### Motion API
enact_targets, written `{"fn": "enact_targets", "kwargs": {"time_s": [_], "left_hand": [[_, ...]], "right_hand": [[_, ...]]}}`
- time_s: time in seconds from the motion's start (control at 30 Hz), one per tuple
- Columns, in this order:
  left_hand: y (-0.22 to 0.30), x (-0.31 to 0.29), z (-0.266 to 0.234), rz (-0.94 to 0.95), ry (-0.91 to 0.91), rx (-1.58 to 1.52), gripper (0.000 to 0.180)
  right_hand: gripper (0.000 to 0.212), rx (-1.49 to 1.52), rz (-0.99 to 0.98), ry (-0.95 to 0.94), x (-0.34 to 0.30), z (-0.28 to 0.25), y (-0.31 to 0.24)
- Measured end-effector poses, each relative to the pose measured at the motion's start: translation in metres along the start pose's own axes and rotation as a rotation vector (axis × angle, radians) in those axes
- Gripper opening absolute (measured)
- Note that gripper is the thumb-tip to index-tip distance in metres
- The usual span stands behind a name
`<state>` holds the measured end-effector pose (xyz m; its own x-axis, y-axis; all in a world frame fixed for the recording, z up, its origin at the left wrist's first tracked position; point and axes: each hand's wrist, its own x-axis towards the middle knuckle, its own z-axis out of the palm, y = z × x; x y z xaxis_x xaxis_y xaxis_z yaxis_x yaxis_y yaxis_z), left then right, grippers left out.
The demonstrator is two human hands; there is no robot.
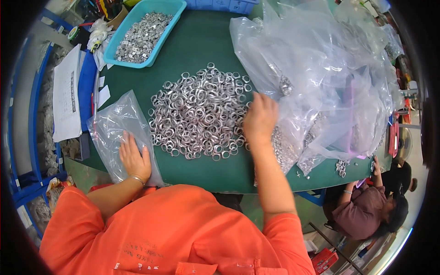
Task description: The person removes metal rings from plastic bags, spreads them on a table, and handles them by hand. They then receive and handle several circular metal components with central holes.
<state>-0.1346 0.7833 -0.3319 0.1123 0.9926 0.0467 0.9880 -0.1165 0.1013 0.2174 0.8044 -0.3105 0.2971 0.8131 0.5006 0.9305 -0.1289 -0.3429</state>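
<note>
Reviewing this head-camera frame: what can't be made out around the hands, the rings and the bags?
- Right hand: fingertips curl under at the edge of the metal rings; whether they grip any is hidden.
- Left hand: lies flat on a clear plastic bag; glare hides any contents.
- Heap of clear bags: contents blurred by crumpled film.
- Teal tray: its small metal parts are too small to identify.
- Papers at the left rim: print illegible.
</note>
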Motion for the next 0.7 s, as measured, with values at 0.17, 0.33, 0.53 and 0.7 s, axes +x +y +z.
{"fn": "enact_targets", "kwargs": {"time_s": [0.17,0.33,0.53,0.7], "left_hand": [[-0.001,-0.002,-0.005,0.044,0.006,-0.101,0.059],[-0.007,-0.005,-0.003,0.071,0.044,-0.235,0.061],[-0.014,-0.008,0.005,0.133,0.185,-0.436,0.065],[-0.016,-0.001,0.014,0.153,0.247,-0.728,0.054]], "right_hand": [[0.024,-0.177,-0.092,-0.224,-0.01,-0.011,0.029],[0.017,0.3,0.1,-0.064,-0.014,-0.015,0.001],[0.051,0.21,0.259,-0.171,-0.05,0.013,-0.053],[0.057,0.159,0.232,-0.064,-0.067,0.027,-0.081]]}}
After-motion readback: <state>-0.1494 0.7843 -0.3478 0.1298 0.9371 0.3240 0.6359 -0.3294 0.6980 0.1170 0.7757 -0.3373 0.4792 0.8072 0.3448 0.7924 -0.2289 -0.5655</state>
